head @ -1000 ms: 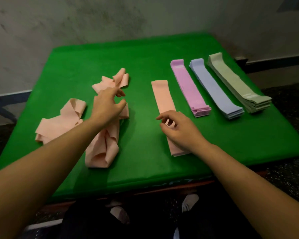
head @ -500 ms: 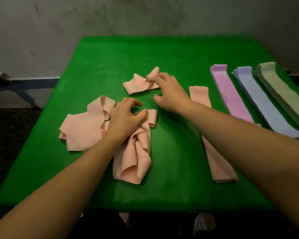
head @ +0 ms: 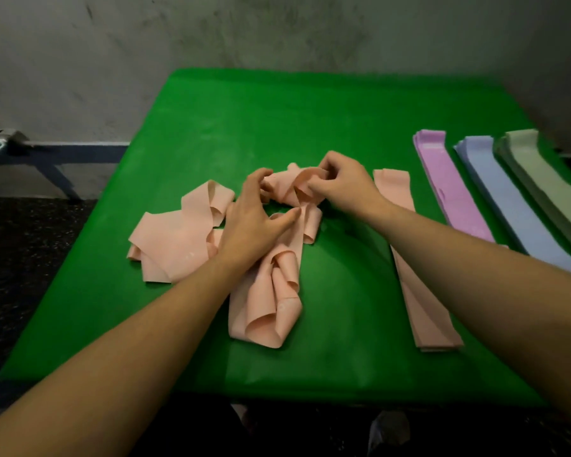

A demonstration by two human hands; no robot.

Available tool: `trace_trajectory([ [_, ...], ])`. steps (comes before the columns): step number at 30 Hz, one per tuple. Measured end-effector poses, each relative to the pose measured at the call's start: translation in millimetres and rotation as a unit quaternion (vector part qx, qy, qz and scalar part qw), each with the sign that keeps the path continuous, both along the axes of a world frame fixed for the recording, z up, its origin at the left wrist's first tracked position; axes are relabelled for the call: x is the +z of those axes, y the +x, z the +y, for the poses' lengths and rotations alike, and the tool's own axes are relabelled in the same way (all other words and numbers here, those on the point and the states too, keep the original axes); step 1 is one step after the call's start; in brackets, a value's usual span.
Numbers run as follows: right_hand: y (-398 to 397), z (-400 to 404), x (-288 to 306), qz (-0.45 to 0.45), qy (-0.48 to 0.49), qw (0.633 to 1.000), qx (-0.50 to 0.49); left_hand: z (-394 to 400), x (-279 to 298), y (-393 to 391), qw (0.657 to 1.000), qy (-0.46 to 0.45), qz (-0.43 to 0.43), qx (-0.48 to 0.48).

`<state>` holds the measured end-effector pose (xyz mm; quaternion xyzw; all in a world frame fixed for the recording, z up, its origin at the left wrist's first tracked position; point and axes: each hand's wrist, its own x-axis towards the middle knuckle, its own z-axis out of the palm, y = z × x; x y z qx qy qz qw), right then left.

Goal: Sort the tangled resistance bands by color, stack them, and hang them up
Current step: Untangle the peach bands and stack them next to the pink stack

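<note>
Tangled peach bands lie mid-table: a crumpled one (head: 290, 189) at the far side, a rolled one (head: 271, 301) nearer me, and a folded one (head: 175, 239) at the left. My right hand (head: 343, 183) pinches the crumpled peach band. My left hand (head: 254, 222) rests over the tangle with fingers curled and spread, its fingertips touching the same band. A flat peach stack (head: 416, 275) lies right of the tangle, partly hidden by my right forearm. Further right are a purple stack (head: 449, 183), a blue stack (head: 508, 206) and a green stack (head: 548, 186).
The green-covered table (head: 277, 120) stands against a grey wall. A blue metal frame (head: 47, 156) stands at the left beside the table. Dark speckled floor surrounds it, and my feet show below the near edge.
My right hand pulled the far peach band toward the tangle and closed on it. My left hand shifted up to meet it. The view moved slightly left.
</note>
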<state>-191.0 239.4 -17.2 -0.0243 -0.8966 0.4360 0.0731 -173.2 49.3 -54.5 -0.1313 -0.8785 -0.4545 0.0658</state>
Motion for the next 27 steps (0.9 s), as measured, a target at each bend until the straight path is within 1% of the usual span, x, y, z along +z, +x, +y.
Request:
trace_trajectory([
  [3,26,5,14,0.024,-0.062,0.998,-0.013,1,12,2,0.999,-0.019,0.004,-0.025],
  [5,42,9,29,0.045,-0.103,0.993,-0.023,7,25,6,0.999,-0.019,0.026,-0.037],
  [7,57,12,47,0.062,-0.132,0.989,-0.036,14,40,12,0.998,-0.005,0.043,-0.052],
  [12,95,21,92,0.075,-0.223,0.971,-0.043,29,78,37,0.995,0.034,0.034,-0.083],
  [15,123,27,113,0.079,-0.216,0.973,-0.031,32,104,59,0.987,0.134,-0.008,-0.085],
  [18,155,32,123,0.072,-0.188,0.979,-0.023,31,129,87,0.956,0.264,-0.085,-0.099],
  [20,177,34,125,0.075,-0.179,0.981,-0.022,29,140,108,0.935,0.318,-0.123,-0.098],
  [24,221,28,125,0.059,-0.201,0.978,-0.012,24,155,147,0.907,0.370,-0.172,-0.104],
  [27,247,24,120,0.054,-0.179,0.982,-0.002,23,153,170,0.901,0.373,-0.194,-0.106],
])
